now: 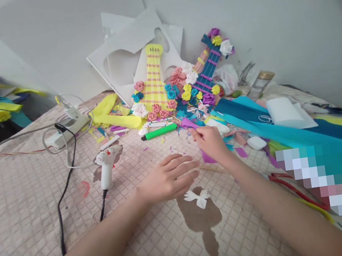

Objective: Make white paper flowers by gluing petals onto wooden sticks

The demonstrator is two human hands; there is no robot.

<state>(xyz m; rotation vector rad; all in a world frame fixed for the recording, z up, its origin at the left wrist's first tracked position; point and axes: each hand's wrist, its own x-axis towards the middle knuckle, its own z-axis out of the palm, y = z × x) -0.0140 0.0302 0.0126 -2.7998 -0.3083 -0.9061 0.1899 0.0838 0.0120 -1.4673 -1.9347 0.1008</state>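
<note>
- Reaching among scraps (pixel 241 152), apparently; your right hand (pixel 209 141) curls, grip unclear.
- Your left hand (pixel 170 178), fingers apart, hangs by white paper (pixel 202 202), toward the table's (pixel 160 231) front edge.
- Next likely needs a light pinch.

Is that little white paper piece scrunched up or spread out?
Spread out: the white paper piece has ends splaying apart over the dark patch.
</note>
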